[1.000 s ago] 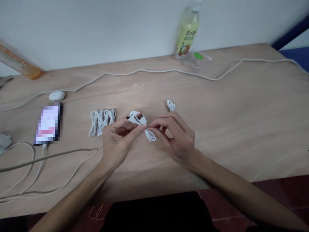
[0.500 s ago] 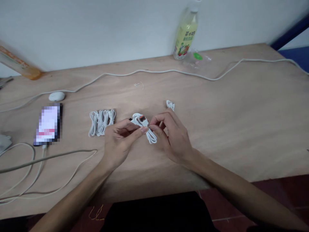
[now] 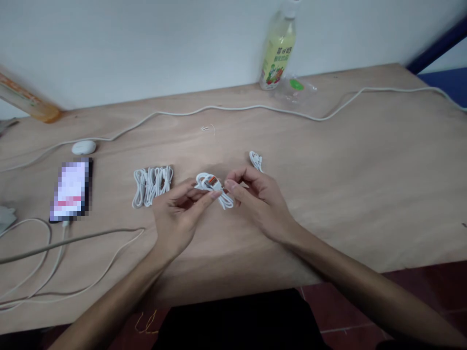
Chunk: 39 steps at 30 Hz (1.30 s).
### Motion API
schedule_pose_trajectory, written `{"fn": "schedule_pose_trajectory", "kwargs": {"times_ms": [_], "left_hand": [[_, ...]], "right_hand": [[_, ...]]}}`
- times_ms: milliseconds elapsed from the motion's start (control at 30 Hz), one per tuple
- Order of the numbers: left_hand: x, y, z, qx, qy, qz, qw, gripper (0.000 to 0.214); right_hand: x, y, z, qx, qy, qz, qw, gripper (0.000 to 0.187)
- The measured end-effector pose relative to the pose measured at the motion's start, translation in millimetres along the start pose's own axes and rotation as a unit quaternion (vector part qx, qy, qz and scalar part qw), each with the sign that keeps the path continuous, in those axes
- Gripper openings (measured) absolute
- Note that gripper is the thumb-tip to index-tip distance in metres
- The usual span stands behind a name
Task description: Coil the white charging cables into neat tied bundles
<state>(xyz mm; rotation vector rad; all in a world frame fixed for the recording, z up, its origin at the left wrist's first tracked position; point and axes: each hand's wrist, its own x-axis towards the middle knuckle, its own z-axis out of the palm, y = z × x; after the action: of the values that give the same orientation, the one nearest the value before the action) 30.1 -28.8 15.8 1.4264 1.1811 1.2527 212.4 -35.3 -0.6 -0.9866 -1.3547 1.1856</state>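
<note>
A white USB cable [image 3: 226, 201], coiled into a small bundle, is pinched between the thumb and fingers of my left hand [image 3: 177, 216]. Its metal plug with an orange insert [image 3: 213, 181] faces up. My right hand [image 3: 265, 204] is closed in a pinch right beside the bundle's middle; whatever lies between those fingertips is too small to make out. Left of my hands, several coiled white cables [image 3: 152, 187] lie side by side in a row. Just beyond my right hand rests another coiled white cable [image 3: 256, 160], its near end close to the knuckles.
Thin white scraps [image 3: 208, 129] lie farther back, before a long white cord [image 3: 233, 108] crossing the wooden table [image 3: 365, 194]. A drink bottle [image 3: 278, 58] and clear plastic wrapper [image 3: 301, 88] stand by the wall. At left are a phone [image 3: 71, 189], white case [image 3: 83, 147] and tilted orange bottle [image 3: 32, 102].
The held bundle has turned slightly, with its plug tilting and showing more orange. My right fingertips have drawn up and slightly away from the bundle's middle.
</note>
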Motion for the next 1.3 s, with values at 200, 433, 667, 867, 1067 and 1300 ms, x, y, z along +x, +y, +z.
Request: {"fn": "schedule_pose_trajectory", "kwargs": {"times_ms": [200, 433, 667, 867, 1067, 1300], "left_hand": [[3.8, -3.3, -1.2, -0.025, 0.024, -0.006, 0.999, 0.023], [2.7, -1.1, -0.6, -0.016, 0.017, -0.023, 0.999, 0.027], [3.7, 0.9, -0.9, -0.030, 0.009, -0.032, 0.999, 0.025], [4.4, 3.1, 0.2, -0.036, -0.002, -0.041, 0.998, 0.025], [3.6, 1.3, -0.6, -0.035, -0.017, -0.031, 0.999, 0.017], [1.3, -1.4, -1.7, 0.007, -0.014, 0.013, 1.000, 0.015]], "right_hand": [[-3.9, -2.5, 0.9, -0.123, 0.056, -0.115, 0.984, 0.007], [-6.7, 1.8, -0.3, -0.279, 0.078, -0.256, 0.922, 0.012], [-6.4, 1.6, -0.6, -0.269, 0.076, -0.258, 0.925, 0.013], [-5.2, 0.8, -2.9, -0.287, 0.073, -0.281, 0.913, 0.013], [-5.0, -0.8, -6.2, -0.324, 0.051, -0.286, 0.900, 0.014], [-2.1, 6.3, -3.9, -0.350, 0.025, -0.260, 0.900, 0.022]]}}
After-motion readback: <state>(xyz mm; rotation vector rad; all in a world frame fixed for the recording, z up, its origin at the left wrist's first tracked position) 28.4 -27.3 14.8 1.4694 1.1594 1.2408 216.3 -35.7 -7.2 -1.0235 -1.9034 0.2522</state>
